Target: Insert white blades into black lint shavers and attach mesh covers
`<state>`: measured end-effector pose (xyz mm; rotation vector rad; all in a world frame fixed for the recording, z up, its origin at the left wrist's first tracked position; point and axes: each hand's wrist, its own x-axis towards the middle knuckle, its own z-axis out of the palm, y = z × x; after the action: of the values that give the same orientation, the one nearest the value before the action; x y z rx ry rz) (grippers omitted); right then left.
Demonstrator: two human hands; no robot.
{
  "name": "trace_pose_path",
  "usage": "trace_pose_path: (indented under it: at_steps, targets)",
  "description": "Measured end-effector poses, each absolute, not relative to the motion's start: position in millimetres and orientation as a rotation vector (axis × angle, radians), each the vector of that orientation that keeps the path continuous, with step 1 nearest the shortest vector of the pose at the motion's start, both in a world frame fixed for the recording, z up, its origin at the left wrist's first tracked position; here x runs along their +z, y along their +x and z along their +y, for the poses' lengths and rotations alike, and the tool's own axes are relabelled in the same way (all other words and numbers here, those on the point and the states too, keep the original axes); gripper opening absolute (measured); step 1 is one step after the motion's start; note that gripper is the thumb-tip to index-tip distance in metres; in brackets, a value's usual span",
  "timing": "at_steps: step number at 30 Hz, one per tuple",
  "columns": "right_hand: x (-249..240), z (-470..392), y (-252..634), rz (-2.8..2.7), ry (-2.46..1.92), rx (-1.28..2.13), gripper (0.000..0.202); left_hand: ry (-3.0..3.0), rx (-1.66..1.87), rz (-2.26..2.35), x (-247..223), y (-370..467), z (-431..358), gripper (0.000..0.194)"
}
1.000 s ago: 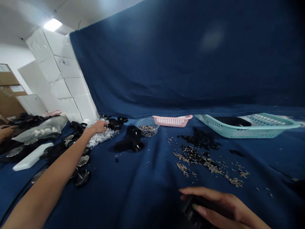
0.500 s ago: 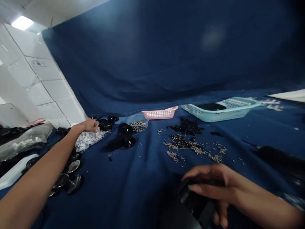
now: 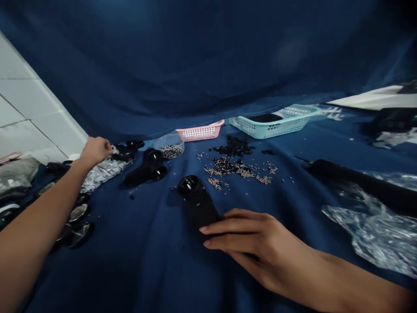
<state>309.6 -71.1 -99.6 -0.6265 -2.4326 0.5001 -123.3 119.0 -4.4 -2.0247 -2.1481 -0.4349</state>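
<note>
My right hand (image 3: pixel 250 239) lies over the lower end of a black T-shaped plastic housing (image 3: pixel 200 204), its fingers reaching across the handle and the thumb mostly hidden. The housing's round open end points away from me on the blue cloth. At the far left, my left hand (image 3: pixel 96 150) is closed at a heap of small clear plastic pieces (image 3: pixel 104 174), beside black round parts (image 3: pixel 124 152). What its fingers pinch, if anything, is hidden. A similar black housing (image 3: pixel 146 169) lies between the heap and the one under my right hand.
Loose screws (image 3: pixel 224 169) and small black pieces (image 3: pixel 234 145) are scattered mid-cloth. Behind stand a clear bowl of screws (image 3: pixel 171 150), a pink basket (image 3: pixel 200 132) and a turquoise basket (image 3: pixel 276 129). To the right lie a black electric screwdriver (image 3: pixel 352 178) and clear plastic wrap (image 3: pixel 381 234).
My right hand has moved left, and the black housing now lies on the cloth with its round end forward. My left hand stays by the clear pieces; the view has turned rightward and down.
</note>
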Motion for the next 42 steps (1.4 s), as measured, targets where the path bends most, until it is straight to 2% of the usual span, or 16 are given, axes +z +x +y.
trace_pose_path:
  at_steps: [4, 7, 10, 13, 15, 18, 20, 22, 29, 33, 37, 40, 42]
  targets:
    - [-92.7, -70.5, 308.7, -2.410, -0.678, 0.590, 0.032, -1.951, -1.015, -2.020, 3.3, -72.1, 104.5, 0.020]
    - [-86.5, -68.5, 310.6, -2.343, -0.709, 0.683, 0.030, -2.112, -1.470, -1.854, -3.5, -14.2, 76.3, 0.024]
    - [-84.6, -64.7, 313.6, -2.154, -0.866, 0.836, 0.030, -2.388, -1.713, -1.761, -19.7, 43.1, 34.9, 0.020]
    - [-87.8, -56.6, 316.6, -1.819, -1.015, 1.091, 0.037, -2.687, -1.719, -1.735, -34.3, 83.1, -2.4, 0.009]
    - [-90.7, -49.9, 318.6, -1.609, -1.009, 1.202, 0.051, -2.832, -1.691, -1.725, -39.6, 97.8, -16.6, 0.004]
    - [-92.2, -43.1, 321.1, -1.491, -0.938, 1.226, 0.079, -2.926, -1.450, -1.722, -40.7, 107.6, -22.6, 0.008]
    - [-90.5, -42.3, 322.1, -1.532, -0.900, 1.204, 0.087, -2.948, -1.295, -1.656, -38.8, 110.4, -21.8, 0.009]
    - [-87.9, -43.5, 323.1, -1.601, -0.884, 1.144, 0.084, -2.983, -1.213, -1.569, -36.6, 112.9, -21.1, 0.011]
    - [-81.8, -44.8, 327.0, -1.748, -0.885, 1.025, 0.047, -3.106, -0.991, -1.536, -38.5, 121.9, -21.3, 0.014]
    - [-80.5, -40.8, 327.4, -1.630, -0.910, 1.137, 0.044, -3.034, -1.061, -1.410, -41.9, 112.3, -14.1, 0.007]
    - [-82.7, -35.9, 330.2, -1.303, -0.865, 1.355, 0.045, -3.018, -1.248, -1.320, -55.2, 83.6, 4.5, 0.033]
    - [-86.5, -32.6, 332.9, -1.078, -0.775, 1.508, 0.049, -3.194, -1.431, -1.663, -74.9, 62.8, 18.8, 0.058]
    - [-88.8, -30.9, 333.8, -0.994, -0.708, 1.598, 0.047, -3.349, -1.365, -1.926, -87.3, 56.1, 24.2, 0.064]
